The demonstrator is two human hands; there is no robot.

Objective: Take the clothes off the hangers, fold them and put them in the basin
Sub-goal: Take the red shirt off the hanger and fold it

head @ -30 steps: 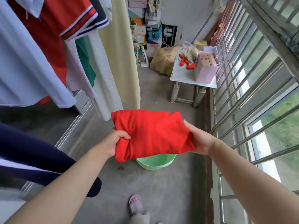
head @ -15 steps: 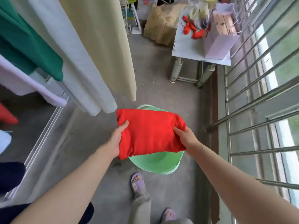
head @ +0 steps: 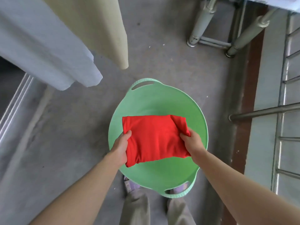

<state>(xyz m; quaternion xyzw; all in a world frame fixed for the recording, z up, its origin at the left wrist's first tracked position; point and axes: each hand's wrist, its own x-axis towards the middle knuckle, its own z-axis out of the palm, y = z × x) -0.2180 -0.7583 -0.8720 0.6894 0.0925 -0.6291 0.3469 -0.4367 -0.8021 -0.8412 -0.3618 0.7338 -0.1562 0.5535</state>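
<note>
A folded red garment is held over the round green basin that stands on the concrete floor. My left hand grips the garment's left edge, thumb on top. My right hand pinches its right edge, where the cloth bunches. Whether the garment touches the basin's bottom I cannot tell. Two hanging clothes reach into view at the upper left: a pale blue-white one and a cream one.
My feet in purple sandals stand just behind the basin. Metal table legs rise at the upper right. A metal window grille lines the right side. A sliding-door track runs along the left.
I have bent down and the view has tipped toward the floor. Both hands lowered the red garment from chest height to just over the basin, which now fills the middle of the view.
</note>
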